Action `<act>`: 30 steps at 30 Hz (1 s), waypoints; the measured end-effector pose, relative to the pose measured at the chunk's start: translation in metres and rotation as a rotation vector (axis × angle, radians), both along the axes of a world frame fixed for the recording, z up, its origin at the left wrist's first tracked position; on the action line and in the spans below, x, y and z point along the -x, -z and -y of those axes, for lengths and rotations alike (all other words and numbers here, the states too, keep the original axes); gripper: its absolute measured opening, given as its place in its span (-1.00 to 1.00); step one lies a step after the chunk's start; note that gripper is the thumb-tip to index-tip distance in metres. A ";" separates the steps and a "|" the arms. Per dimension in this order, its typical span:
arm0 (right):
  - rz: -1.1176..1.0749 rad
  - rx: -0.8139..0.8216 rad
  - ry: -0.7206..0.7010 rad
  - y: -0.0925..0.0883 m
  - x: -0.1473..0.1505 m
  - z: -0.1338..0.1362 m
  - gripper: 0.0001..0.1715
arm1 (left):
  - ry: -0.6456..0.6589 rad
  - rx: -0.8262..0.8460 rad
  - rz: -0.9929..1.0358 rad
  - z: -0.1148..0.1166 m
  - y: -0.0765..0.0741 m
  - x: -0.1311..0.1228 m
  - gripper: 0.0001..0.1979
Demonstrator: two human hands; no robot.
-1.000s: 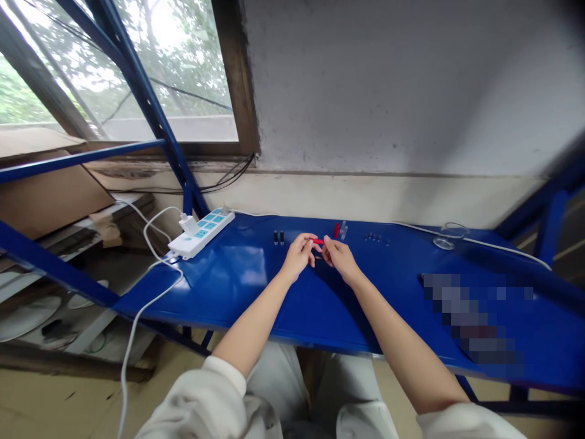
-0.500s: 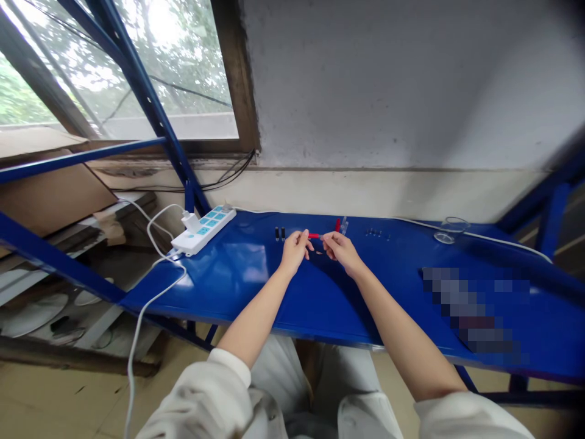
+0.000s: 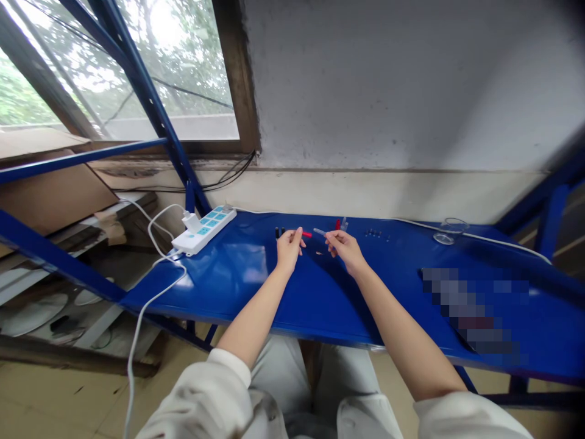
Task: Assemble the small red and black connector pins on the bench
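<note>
My left hand (image 3: 289,250) is closed around a thin red tube (image 3: 306,234), whose end points right. My right hand (image 3: 343,249) pinches a slim clear tube (image 3: 319,231), its free end aimed left at the red one. A small gap separates the two tubes. Right behind my left hand stand two small black cylinders (image 3: 276,232), partly covered by it. Beyond my right hand are red pieces (image 3: 337,224) and clear tubes (image 3: 344,223). A tiny item (image 3: 319,253), too small to name, lies between my hands.
Several tiny clear parts (image 3: 373,233) are on the blue table (image 3: 247,286), with a clear glass cup (image 3: 445,236) farther right. A white power strip (image 3: 205,230) with cables sits at the left. A blurred-out object (image 3: 466,311) lies at the right front.
My hands have drawn apart, the left one shifting left and the right one slightly right. The clear tube now shows apart from the red one.
</note>
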State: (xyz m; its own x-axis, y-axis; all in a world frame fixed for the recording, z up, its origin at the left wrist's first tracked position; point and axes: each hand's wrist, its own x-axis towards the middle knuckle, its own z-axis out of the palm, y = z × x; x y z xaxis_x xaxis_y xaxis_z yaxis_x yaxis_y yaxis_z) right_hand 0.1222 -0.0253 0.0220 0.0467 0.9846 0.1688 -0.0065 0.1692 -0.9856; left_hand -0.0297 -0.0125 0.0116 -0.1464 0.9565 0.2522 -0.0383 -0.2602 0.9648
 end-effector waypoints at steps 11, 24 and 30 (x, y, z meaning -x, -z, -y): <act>0.113 0.032 -0.190 0.004 0.007 0.006 -0.58 | 0.219 0.020 -0.032 0.004 -0.001 -0.006 -0.68; 0.165 -0.099 -0.294 0.017 0.011 -0.001 -0.64 | 0.257 -0.032 -0.099 0.008 -0.002 -0.006 -0.68; 0.209 -0.110 -0.290 0.016 0.010 -0.001 -0.64 | 0.260 -0.003 -0.046 0.010 -0.007 -0.006 -0.69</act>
